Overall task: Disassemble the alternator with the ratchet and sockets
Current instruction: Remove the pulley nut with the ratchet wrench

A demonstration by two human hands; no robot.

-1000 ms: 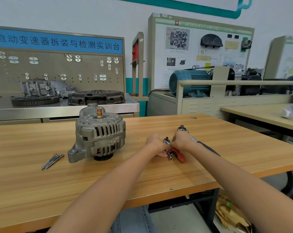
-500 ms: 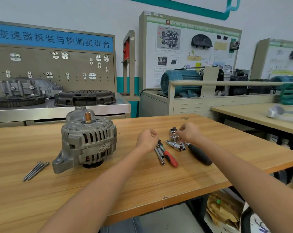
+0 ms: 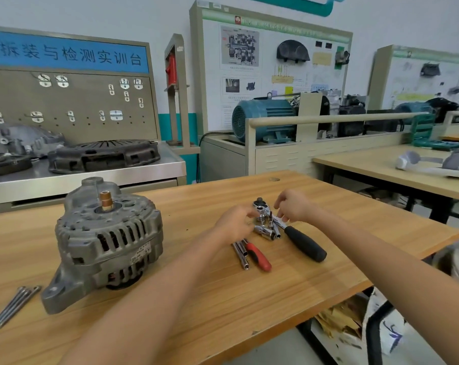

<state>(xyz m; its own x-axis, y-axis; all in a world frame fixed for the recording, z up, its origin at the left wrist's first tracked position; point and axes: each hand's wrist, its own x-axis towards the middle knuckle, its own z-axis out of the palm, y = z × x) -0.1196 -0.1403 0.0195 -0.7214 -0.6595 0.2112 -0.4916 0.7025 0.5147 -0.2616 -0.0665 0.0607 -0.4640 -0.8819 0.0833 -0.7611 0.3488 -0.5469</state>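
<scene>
Long bolts (image 3: 13, 306) already out, left of alternator (image 3: 106, 245). Left hand (image 3: 235, 223) and right hand (image 3: 293, 208), fingers loosely curled, picking among sockets (image 3: 266, 229) by ratchet (image 3: 289, 230). Grip unclear.

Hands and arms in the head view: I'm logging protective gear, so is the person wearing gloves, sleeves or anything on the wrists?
No. The left hand and right hand are bare, with no gloves; both forearms are bare, no sleeves, watch or bands visible.
</scene>
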